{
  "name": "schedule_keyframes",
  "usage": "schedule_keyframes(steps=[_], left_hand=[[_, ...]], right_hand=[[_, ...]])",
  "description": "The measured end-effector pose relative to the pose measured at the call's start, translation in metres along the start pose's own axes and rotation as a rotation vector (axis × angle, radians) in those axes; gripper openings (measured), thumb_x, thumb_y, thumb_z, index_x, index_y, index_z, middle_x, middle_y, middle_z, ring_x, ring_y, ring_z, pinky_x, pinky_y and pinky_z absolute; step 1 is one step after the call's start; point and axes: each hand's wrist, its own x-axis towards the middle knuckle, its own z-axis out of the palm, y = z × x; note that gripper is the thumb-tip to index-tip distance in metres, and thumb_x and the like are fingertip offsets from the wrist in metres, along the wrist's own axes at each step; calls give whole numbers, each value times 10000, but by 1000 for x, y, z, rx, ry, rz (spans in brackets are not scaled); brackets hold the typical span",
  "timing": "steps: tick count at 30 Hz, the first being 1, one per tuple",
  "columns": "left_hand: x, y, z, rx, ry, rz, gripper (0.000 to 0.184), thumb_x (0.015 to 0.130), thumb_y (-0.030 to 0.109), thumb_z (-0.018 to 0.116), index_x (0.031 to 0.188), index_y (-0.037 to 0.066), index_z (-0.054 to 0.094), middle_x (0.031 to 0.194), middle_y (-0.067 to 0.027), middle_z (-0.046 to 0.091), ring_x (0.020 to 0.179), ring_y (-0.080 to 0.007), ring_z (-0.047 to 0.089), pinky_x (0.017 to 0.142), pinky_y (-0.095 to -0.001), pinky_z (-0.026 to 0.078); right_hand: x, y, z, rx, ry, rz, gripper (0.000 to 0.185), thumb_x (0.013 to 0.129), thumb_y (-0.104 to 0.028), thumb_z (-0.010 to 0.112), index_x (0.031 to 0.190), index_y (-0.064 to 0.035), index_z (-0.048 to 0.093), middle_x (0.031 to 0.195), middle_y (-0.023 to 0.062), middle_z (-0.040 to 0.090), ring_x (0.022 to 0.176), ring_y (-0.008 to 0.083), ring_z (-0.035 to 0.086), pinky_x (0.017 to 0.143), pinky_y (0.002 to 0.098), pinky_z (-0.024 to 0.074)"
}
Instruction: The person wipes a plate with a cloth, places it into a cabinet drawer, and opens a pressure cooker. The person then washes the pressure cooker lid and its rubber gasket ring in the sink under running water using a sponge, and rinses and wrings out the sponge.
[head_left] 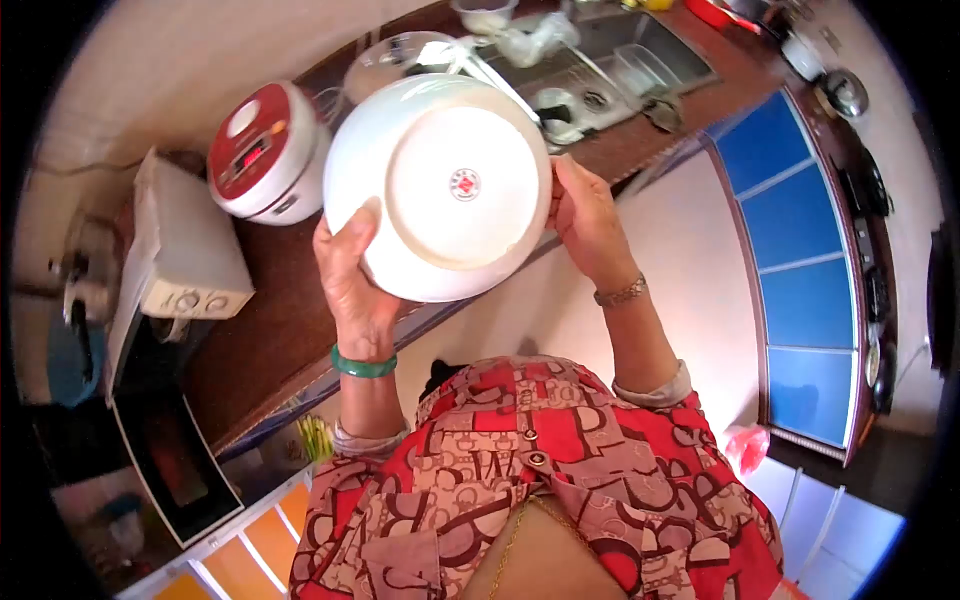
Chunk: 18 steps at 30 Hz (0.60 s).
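The bowl [450,240] is white, round and glossy, held up in front of the body above the counter's edge with its underside toward the camera; a wide foot ring stands out from the smooth curve, and a small red stamp (its lettering too fine to read) sits in the middle. The left hand [350,268] clasps the near-left side, thumb flat on the underside, the other fingers mostly hidden behind. The right hand [592,220] is curled at the opposite edge, but with its fingers partly hidden I cannot tell whether it pinches the rim. A smooth green bangle [363,363] circles the left wrist, and a metal band [622,292] the right. The counter [275,270] is dark reddish brown with a dull sheen. On it stands a rounded cooker [265,160], white-sided with a red top, near a boxy pale oven [185,250]. Beyond the bowl lies a rectangular metal sink [690,62] with clear plastic tubs [642,70].
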Motion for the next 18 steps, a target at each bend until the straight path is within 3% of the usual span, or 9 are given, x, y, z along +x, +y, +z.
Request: schedule_keyframes(steps=[3,7,8,9,10,11,13,15,18], left_hand=[[3,-47,53,-132,-106,-105,407,728,98,655,1074,-73,524,970,-147,616,818,-200,621,734,-309,514],[-3,-102,119,340,-440,-77,171,747,72,645,890,-20,626,863,-95,641,713,-182,629,633,-282,503],[-3,-113,136,531,-674,181,142,739,67,645,854,-14,628,838,-105,636,700,-202,631,608,-286,501],[-1,-124,154,710,-897,457,112,731,62,645,817,-8,629,813,-116,631,688,-221,632,582,-290,499],[2,-148,174,737,-1040,752,160,678,29,640,827,-13,601,799,-154,609,680,-268,619,567,-314,495],[1,-170,189,692,-1159,812,149,640,15,605,783,7,566,758,-133,579,636,-278,582,562,-330,486],[1,-198,215,738,-1471,860,101,635,38,570,722,37,518,715,-94,518,623,-253,546,570,-322,472],[2,-231,236,773,-1589,877,105,626,37,581,698,42,504,777,-94,534,659,-245,562,598,-321,480],[11,-279,271,783,-1749,917,109,619,41,587,674,46,493,829,-91,534,675,-234,568,613,-324,486]], right_hand=[[-22,-18,-56,-33,161,-45,359,925,-325,425,1089,-26,539,887,50,611,741,110,595,633,246,495],[-63,-37,-131,-194,521,25,407,904,-356,469,1132,-21,508,868,94,603,737,153,599,644,251,489],[-77,-46,-143,-278,547,24,540,890,-482,429,1153,-15,492,923,141,602,790,194,612,660,267,496],[-89,-53,-159,-277,572,16,540,890,-482,429,1153,-15,492,923,141,602,790,194,612,660,267,496],[-100,-59,-176,-87,441,48,611,876,-546,382,1165,-18,481,951,148,601,813,203,616,663,275,500],[-108,-64,-191,102,306,75,682,862,-610,334,1177,-20,469,979,155,600,835,213,619,666,284,504],[-118,-75,-209,107,320,58,780,833,-678,252,1204,-18,438,990,153,603,847,224,622,652,306,516],[-124,-86,-224,97,540,8,730,846,-647,298,1197,-23,444,962,136,614,844,230,625,639,313,525],[-126,-86,-275,148,617,48,548,869,-469,431,1108,19,500,945,135,612,805,216,621,616,317,531]])
